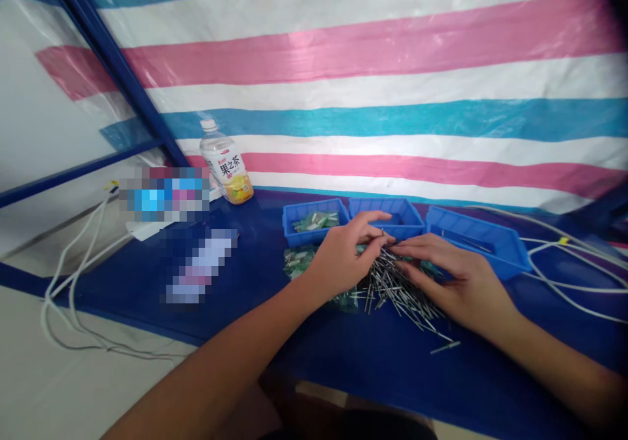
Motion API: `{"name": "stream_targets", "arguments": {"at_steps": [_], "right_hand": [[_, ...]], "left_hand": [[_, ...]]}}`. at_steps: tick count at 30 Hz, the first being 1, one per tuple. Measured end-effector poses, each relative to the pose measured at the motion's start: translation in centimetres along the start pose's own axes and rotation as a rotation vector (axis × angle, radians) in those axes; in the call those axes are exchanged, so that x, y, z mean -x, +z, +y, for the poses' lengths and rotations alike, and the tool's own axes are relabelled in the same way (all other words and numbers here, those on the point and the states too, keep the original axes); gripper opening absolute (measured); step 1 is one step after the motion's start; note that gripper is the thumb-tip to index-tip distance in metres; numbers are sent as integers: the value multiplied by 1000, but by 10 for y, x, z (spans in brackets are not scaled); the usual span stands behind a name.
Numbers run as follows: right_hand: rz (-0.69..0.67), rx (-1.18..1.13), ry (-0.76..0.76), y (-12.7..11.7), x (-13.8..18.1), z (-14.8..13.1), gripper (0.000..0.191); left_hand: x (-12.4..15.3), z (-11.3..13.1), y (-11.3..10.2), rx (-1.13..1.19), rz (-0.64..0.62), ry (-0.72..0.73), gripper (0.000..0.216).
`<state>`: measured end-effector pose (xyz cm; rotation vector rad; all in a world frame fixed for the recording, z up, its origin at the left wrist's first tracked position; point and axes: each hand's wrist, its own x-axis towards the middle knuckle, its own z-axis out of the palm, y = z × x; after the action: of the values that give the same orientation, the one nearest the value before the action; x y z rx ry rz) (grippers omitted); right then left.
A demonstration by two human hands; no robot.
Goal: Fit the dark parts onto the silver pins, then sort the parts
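A heap of thin metal pins (pixel 398 291) lies on the blue table (pixel 343 355), mixed with small green pieces (pixel 296 261). My left hand (pixel 343 253) rests on the heap's left side, thumb and fingers pinched on one upright pin. My right hand (pixel 454 276) lies over the heap's right side, fingers pressed together and pointing left, their tips meeting the left hand's. What the right fingers hold is hidden. One stray pin (pixel 445 346) lies nearer the table's front.
Three blue plastic trays stand behind the heap: left tray (pixel 314 216) with green pieces, middle tray (pixel 387 216), right tray (pixel 473 238). A drink bottle (pixel 226 163) stands back left. White cables (pixel 564 276) run at right and white cables (pixel 69 276) at left. A striped tarp (pixel 373 87) backs the table.
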<state>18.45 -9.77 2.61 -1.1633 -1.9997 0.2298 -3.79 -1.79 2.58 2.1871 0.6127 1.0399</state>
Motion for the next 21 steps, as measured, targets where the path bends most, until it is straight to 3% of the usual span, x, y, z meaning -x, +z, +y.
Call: {"name": "stream_targets", "arguments": {"at_steps": [4, 7, 12, 21], "right_hand": [[14, 2, 27, 0, 2, 3, 18], [40, 30, 74, 0, 2, 4, 16], [80, 39, 163, 0, 1, 3, 36], [71, 97, 49, 1, -3, 7, 37]], "left_hand": [[1, -5, 3, 134, 67, -42, 21], [0, -7, 1, 145, 44, -40, 11], [-2, -10, -3, -40, 33, -3, 17], [-4, -9, 2, -103, 30, 51, 13]]}}
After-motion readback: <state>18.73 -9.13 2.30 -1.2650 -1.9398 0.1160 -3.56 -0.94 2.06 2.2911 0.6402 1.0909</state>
